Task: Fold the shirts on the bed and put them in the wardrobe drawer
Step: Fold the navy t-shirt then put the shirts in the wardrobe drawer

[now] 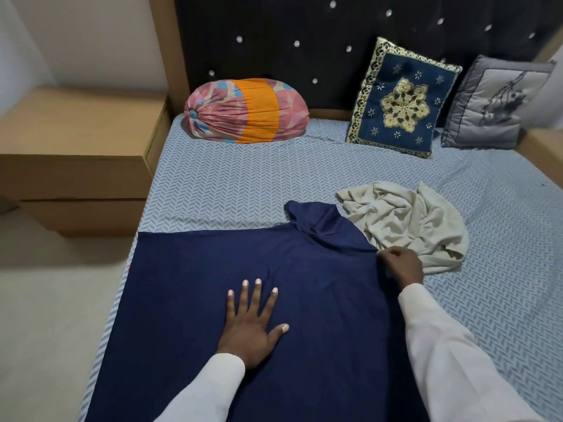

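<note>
Folding barely begun: I saw navy shirt spread flat on bed | left grip lay flat, fingers straight, pressing it | right grip pinched its edge | cream shirt crumpled beside, unfolded | drawer unseen

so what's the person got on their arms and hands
Both arms wear long white sleeves, the left sleeve and right sleeve each ending at the wrist. The left hand and right hand are bare: no gloves, rings or watch show.
</note>
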### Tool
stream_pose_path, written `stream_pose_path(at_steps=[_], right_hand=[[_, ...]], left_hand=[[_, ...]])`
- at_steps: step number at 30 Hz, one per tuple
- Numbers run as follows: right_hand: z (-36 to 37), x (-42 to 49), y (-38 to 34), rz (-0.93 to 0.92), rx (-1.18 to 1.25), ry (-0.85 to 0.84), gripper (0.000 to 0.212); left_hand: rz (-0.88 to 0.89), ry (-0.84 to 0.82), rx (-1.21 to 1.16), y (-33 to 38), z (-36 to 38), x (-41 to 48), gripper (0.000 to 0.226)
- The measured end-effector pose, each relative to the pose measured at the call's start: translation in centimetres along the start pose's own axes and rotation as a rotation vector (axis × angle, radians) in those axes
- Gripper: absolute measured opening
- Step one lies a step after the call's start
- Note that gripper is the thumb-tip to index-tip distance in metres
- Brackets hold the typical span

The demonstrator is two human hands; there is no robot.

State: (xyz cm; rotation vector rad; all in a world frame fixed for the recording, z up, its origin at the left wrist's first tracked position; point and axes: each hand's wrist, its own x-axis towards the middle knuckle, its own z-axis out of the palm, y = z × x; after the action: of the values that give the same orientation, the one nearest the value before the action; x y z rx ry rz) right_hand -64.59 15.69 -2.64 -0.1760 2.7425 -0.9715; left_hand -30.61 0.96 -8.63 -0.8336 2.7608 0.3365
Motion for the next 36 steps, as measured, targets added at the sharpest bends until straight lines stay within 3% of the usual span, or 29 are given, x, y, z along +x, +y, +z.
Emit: stream_pose_path(at_steps=[3,6,13,17,20,27,28,30,32,36], right_hand=[[-1.1,1.2,0.8,0.020,0.095,0.082,0.018],[-2.2,0.2,1.8,0.024,0.124,0.016,0.024],[-5.6,-10.7,9.9,0.134,0.060,0.075,0.039],[-7.3,-18.8,14.3,0.174,0.040,-0.014,0.042],[-7.7,-23.7,16.4,0.147,-0.075,-0.084,0.051],[-8.4,-29.5,18.6,0.171,-0.265,-0.031,0.078],[-8.6,-29.8,18.9,0.186,-0.258,-0.058,0.073],[-9.5,-30.8,19.5,0.215,-0.160,-0.099,0.044],[-10.2,-31.1,20.0,0.219,-0.052,-0.016,0.017],[-10.4,-33.0,20.0,-0.044,-0.103,0.247,0.031]], left_hand=[[-0.023,0.010,0.014,0.1,-0.1,0.1,0.076],[-0.001,0.047,-0.005,0.5,-0.7,0.0,0.084],[-0.072,-0.127,0.103,1.5,-3.2,-0.7,0.079],[-0.023,-0.006,0.027,2.2,-2.5,-5.3,0.080],[0.124,0.043,-0.051,2.4,-0.7,-11.1,0.078],[0.215,0.160,-0.112,1.7,2.8,-19.2,0.062],[0.216,0.164,-0.116,1.7,2.4,-19.6,0.060],[0.229,0.187,-0.089,1.6,1.5,-21.3,0.056],[0.228,0.161,-0.073,1.0,0.8,-22.4,0.054],[0.128,-0.053,-0.167,-1.5,0.1,-25.3,0.056]])
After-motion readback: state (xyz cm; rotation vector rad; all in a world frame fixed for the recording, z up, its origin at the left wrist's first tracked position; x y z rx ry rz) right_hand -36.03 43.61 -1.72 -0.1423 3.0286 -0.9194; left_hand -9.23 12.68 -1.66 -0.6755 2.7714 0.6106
